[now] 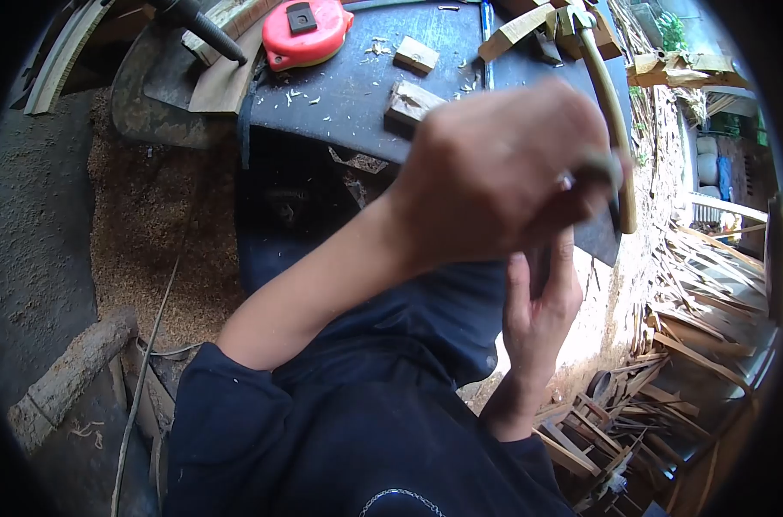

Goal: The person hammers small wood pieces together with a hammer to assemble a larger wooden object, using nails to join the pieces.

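My left hand (503, 164) is raised in front of the bench's near edge, its fingers curled into a blurred fist. A small rounded end (602, 168) shows at the fist; the rest of that object is hidden. Just below it, my right hand (542, 314) points upward, thumb and fingers around a dark, narrow thing that I cannot make out. The left hand partly covers it. Two small wooden blocks, one farther back (417, 54) and one nearer (411, 105), lie on the dark bench (340, 108) among shavings.
A red tape measure case (305, 33) sits at the bench's back left. A hammer (611, 112) with a wooden handle lies along the right side, near a wooden piece (516, 33). Scrap wood (701, 332) is heaped at right; a log (72, 379) lies at lower left.
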A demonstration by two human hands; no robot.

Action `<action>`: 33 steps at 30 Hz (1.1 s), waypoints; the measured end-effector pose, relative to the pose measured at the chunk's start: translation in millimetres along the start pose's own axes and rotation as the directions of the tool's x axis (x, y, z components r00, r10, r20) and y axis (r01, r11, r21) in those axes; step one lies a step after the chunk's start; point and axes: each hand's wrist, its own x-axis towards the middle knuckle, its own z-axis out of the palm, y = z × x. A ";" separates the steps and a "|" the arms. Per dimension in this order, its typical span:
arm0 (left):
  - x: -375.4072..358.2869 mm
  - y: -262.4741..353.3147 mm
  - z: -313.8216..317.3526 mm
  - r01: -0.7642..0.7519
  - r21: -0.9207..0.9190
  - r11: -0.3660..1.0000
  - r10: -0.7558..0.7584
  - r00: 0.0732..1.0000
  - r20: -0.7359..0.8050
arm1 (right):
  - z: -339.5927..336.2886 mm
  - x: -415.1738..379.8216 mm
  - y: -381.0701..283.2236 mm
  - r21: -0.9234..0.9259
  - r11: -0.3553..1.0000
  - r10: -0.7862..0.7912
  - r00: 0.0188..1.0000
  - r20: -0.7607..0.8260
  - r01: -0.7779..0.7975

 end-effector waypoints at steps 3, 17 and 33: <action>0.1 5.8 7.6 -0.102 0.148 0.984 0.075 0.981 0.180 | -15.0 0.6 10.3 0.017 0.989 0.143 0.980 0.136 -0.147; -16.8 -17.6 7.1 -0.102 0.328 0.939 -0.008 0.948 0.317 | -5.3 8.8 12.1 0.149 0.987 0.047 0.995 0.092 -0.061; -16.5 -17.7 3.7 -0.064 0.392 0.918 -0.060 0.954 0.295 | 4.8 -1.0 13.0 0.427 0.879 0.206 0.977 0.057 -0.211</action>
